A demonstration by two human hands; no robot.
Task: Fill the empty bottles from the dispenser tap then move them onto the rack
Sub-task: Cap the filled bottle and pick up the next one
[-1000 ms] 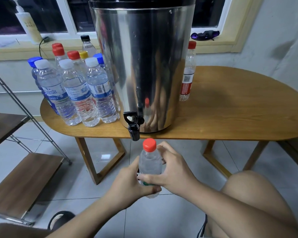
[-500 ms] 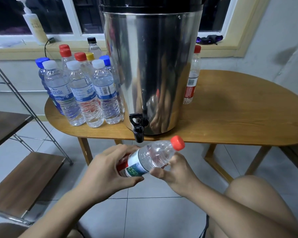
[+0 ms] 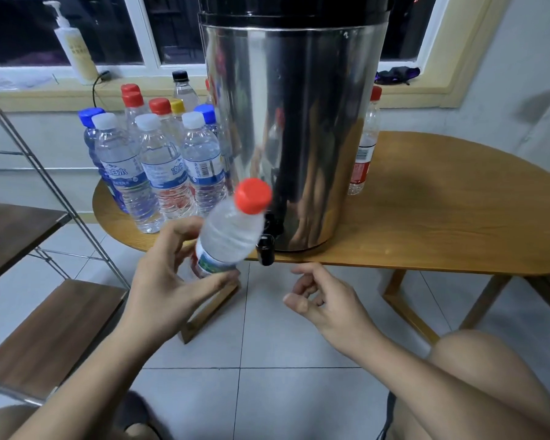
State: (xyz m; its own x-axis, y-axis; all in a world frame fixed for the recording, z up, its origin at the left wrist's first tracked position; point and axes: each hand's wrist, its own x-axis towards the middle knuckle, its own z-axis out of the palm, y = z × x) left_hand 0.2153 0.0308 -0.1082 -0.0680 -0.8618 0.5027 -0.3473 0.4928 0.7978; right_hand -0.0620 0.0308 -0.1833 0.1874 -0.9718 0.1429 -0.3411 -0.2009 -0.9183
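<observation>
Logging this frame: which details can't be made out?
Head view:
The red-capped bottle: motion blur hides its fill level; the left hand covers its base.
The dispenser: top cut by upper edge.
The tap: partly hidden behind the bottle.
The rack: cut by left edge.

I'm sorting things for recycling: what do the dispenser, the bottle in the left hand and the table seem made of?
The dispenser looks like polished stainless steel: mirror-like reflections. The bottle seems thin clear plastic, see-through, its cap glossy red plastic. The table appears wood or veneer, satin, with visible grain.
</observation>
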